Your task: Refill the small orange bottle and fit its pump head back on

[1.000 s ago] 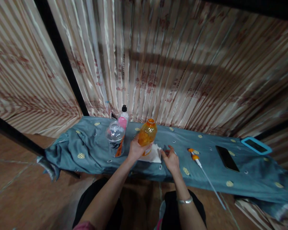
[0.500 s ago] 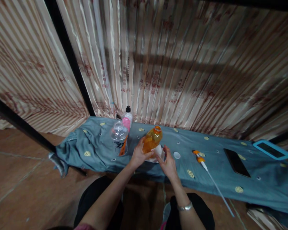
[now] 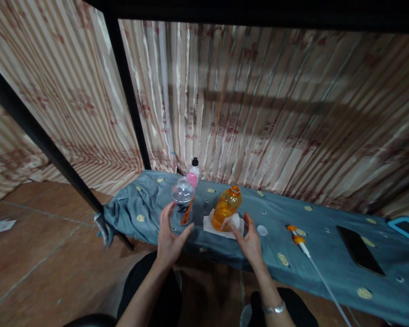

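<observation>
My left hand (image 3: 171, 235) is open, fingers and thumb spread, just in front of a clear plastic bottle (image 3: 183, 194) with a black and orange print and no cap; whether it touches the bottle I cannot tell. An orange translucent bottle (image 3: 226, 208), open at the neck, stands upright on a flat white tissue (image 3: 208, 223). Beside its lower right side my right hand (image 3: 251, 240) has a crumpled white tissue (image 3: 236, 221) between thumb and fingers. A pump head (image 3: 298, 238), orange and white with a long tube, lies farther right.
Behind the clear bottle stands a bottle with a pink label and black cap (image 3: 193, 172). On the green cloth (image 3: 276, 206) are a round white disc (image 3: 262, 230), a dark phone (image 3: 359, 250) and a blue-framed tablet (image 3: 407, 228). A black post (image 3: 127, 86) rises at the left.
My left hand has let go of the orange bottle and moved left to the clear bottle. The orange bottle now stands upright on the tissue. The whole view has shifted slightly.
</observation>
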Tool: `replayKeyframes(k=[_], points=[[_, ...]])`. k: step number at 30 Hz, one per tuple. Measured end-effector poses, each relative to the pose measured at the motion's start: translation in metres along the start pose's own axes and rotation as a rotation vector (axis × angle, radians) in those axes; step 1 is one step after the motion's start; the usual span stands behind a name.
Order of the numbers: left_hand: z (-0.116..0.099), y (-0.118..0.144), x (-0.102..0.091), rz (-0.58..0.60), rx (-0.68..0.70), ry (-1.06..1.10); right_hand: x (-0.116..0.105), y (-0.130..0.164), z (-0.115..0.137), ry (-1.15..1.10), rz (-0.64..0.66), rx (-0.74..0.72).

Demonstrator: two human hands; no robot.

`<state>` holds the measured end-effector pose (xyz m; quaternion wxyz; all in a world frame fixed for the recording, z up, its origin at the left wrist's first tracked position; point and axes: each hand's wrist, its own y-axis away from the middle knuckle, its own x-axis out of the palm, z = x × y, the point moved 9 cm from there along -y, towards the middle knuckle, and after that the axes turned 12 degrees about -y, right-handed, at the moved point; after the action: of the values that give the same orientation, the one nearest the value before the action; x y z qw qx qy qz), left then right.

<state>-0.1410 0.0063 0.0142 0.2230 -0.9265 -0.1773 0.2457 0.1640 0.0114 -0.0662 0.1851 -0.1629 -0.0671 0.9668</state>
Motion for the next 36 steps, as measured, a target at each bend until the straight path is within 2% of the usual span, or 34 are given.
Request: replayKeyframes(k=[2, 5, 8, 10, 13, 17, 21, 24, 27, 30, 32, 34, 36], points=[[0.011, -0.017, -0.003, -0.069, -0.048, -0.023, -0.01, 0.003, 0.002, -0.032, -0.053, 0.011], [0.032, -0.04, 0.023, 0.004, -0.156, -0.004, -0.023, 0.021, 0.003, -0.113, -0.128, 0.032], [0.05, -0.052, 0.045, 0.061, -0.253, 0.015, -0.025, 0.055, -0.004, -0.227, -0.128, 0.074], [0.054, -0.055, 0.05, 0.071, -0.268, 0.004, -0.019, 0.082, -0.014, -0.304, -0.093, 0.124], [0.053, -0.056, 0.046, 0.049, -0.222, -0.004, 0.0, 0.12, -0.031, -0.399, -0.016, 0.191], [0.047, -0.048, 0.038, 0.065, -0.24, 0.0, 0.03, 0.153, -0.047, -0.569, 0.069, 0.281], [0.019, -0.028, 0.03, 0.14, -0.192, 0.125, 0.047, 0.162, -0.044, -0.82, 0.04, 0.365], [-0.009, -0.006, 0.026, 0.233, -0.185, 0.248, 0.062, 0.161, -0.031, -1.041, 0.114, 0.484], [-0.039, 0.02, 0.036, 0.425, -0.236, 0.416, 0.077, 0.16, -0.011, -1.382, 0.249, 0.626], [-0.074, 0.042, 0.047, 0.608, -0.235, 0.631, 0.079, 0.162, 0.011, -1.668, 0.368, 0.687], [-0.094, 0.056, 0.056, 0.726, -0.263, 0.765, 0.07, 0.168, 0.009, -1.632, 0.348, 0.719], [-0.11, 0.068, 0.063, 0.829, -0.277, 0.87, 0.051, 0.173, -0.005, -1.469, 0.188, 0.726], [-0.124, 0.077, 0.069, 0.921, -0.285, 0.942, 0.033, 0.178, -0.007, -1.411, 0.112, 0.694]])
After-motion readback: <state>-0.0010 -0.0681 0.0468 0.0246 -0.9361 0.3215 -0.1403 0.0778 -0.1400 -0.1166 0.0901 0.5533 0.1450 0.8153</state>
